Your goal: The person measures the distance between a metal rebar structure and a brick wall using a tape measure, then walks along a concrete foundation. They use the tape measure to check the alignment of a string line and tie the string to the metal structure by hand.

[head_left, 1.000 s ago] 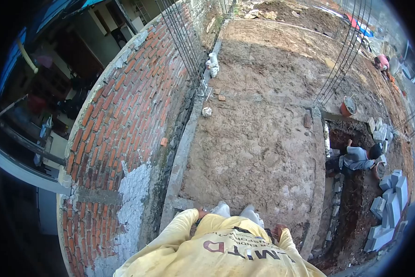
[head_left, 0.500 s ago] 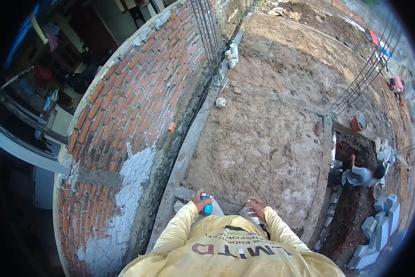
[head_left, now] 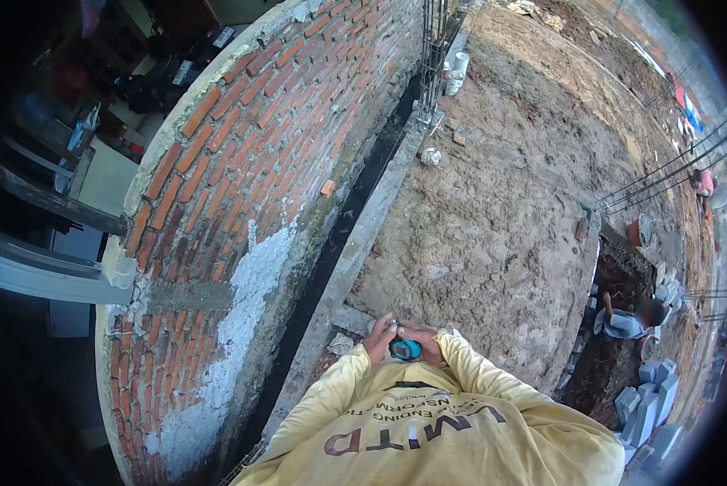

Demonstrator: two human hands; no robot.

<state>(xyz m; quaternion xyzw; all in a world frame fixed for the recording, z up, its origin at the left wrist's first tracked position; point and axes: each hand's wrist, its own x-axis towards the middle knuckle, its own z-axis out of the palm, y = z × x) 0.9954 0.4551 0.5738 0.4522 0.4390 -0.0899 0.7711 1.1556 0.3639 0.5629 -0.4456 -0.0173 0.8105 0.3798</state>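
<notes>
Just in front of my yellow shirt, both hands meet around a palm-sized teal and dark object (head_left: 405, 349), whose exact kind is too small to make out. My left hand (head_left: 378, 338) closes on its left side, thumb near the top. My right hand (head_left: 425, 343) comes in from the other side, its fingers curled against the object and partly hiding it. Below the hands lies rough, damp ground (head_left: 469, 267). A pale stone-like lump (head_left: 341, 343) rests on the concrete beam to the left of my left hand.
A brick wall (head_left: 242, 154) with a dark gap at its foot runs along the left, beside a concrete beam (head_left: 372, 235). Rebar columns (head_left: 432, 61) stand upright ahead. At right, a person (head_left: 625, 322) is in a trench near grey blocks (head_left: 647, 405) and a bucket (head_left: 639, 231).
My right hand has moved left and joined my left hand at the teal object. The object has shifted rightward with my left hand. The view has turned slightly.
</notes>
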